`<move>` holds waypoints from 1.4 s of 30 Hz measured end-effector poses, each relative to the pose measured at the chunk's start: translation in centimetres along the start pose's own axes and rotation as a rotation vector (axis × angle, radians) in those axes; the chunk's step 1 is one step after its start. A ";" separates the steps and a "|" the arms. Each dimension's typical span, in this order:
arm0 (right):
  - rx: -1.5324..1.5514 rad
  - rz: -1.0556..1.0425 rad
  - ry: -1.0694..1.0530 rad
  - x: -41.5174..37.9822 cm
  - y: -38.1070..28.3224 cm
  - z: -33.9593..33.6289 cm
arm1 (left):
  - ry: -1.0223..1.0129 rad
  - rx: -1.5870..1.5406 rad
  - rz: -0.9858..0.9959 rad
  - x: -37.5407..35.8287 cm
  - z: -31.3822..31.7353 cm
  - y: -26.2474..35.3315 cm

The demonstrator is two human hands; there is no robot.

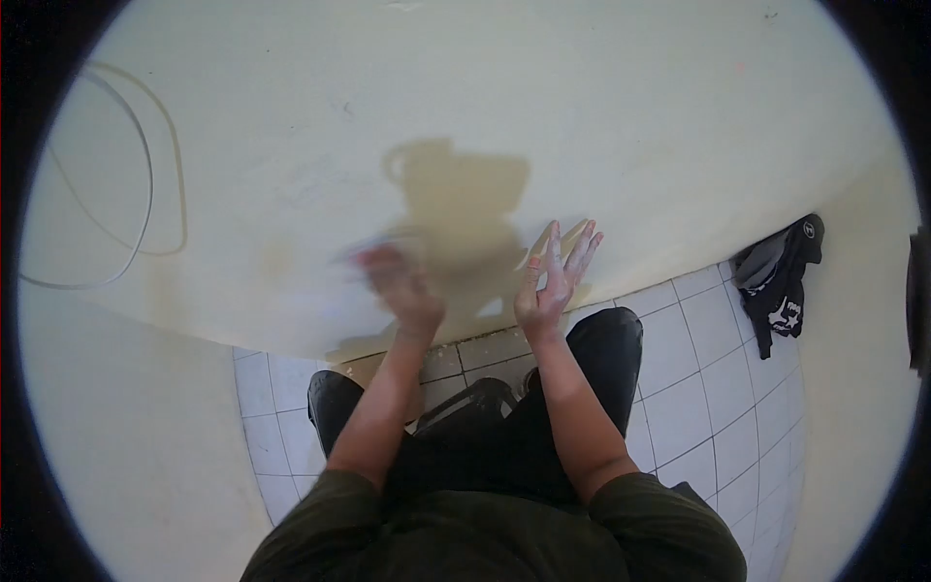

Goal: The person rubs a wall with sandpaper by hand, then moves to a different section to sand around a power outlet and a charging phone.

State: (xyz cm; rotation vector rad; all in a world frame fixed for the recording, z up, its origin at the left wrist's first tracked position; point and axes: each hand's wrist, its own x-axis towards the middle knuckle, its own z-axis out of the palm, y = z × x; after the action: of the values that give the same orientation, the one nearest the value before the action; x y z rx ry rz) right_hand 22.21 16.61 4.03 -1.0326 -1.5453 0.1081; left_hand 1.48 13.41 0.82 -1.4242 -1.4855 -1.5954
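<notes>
The dark green shirt [465,533] lies nearest the camera, above black trousers [606,364] and, between the knees, part of a black stool [475,403]. Both arms reach forward to the pale wall [630,116]. The left hand [402,291] is smeared by motion, beside or around a blurred item [393,242]; whether it grips this or is loose cannot be told. The item's streak runs roughly sideways, its right end slightly higher; which end is its front, and what it is, cannot be made out. The right hand [548,291] is released, fingers spread and pointing up the wall, with whitish smears; contact with the wall is unclear. Black cloth [781,281] at right bears a round white mark and white print too small to read. A white cable [147,184] curves at left, cut off by the dark rim. Pale tiles [679,339] cover the floor.
</notes>
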 end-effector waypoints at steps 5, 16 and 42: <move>-0.021 0.004 0.013 0.1 0.6 0.2 | -0.372 0.592 0.358 1.3 -2.7 -1.1; -0.009 0.029 0.052 0.2 1.8 0.5 | -0.630 0.459 0.567 5.1 -3.4 -0.7; 0.043 0.073 0.064 -0.3 1.9 0.6 | -0.169 0.135 0.633 14.9 -10.4 4.0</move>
State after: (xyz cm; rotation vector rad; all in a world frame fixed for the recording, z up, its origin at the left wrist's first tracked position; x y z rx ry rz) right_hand 22.68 17.84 2.54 -1.0489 -1.4419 0.1568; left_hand -2.87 6.72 17.64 -1.7525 -1.0437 -0.9889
